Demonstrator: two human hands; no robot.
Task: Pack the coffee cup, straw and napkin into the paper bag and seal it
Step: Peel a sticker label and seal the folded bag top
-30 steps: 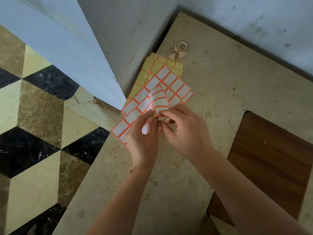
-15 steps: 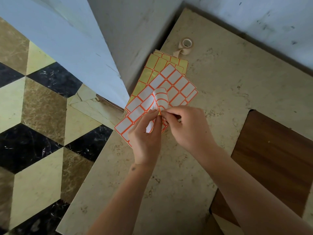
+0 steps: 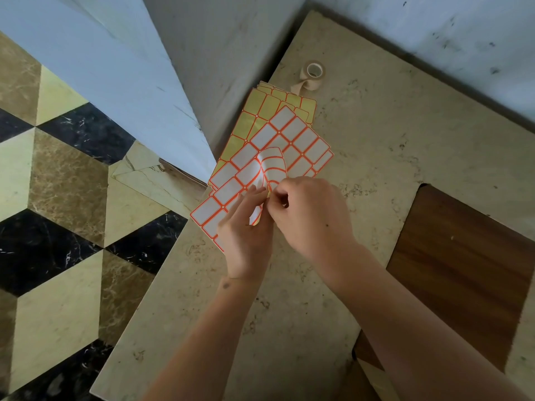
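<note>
Nearest, a brown wooden panel (image 3: 463,273) shows at the right of the beige stone counter (image 3: 289,328). Both bare forearms reach forward over the counter. The left hand (image 3: 246,241) and the right hand (image 3: 311,217) meet over a fanned stack of orange-bordered label sheets (image 3: 292,140); both sets of fingers are closed, pinching the curled-up top sheet (image 3: 270,169), whose fold stands slightly taller and tighter than half a second ago. Beyond lies a roll of beige tape (image 3: 313,73), near the wall. Cup, straw, napkin and bag are out of view.
</note>
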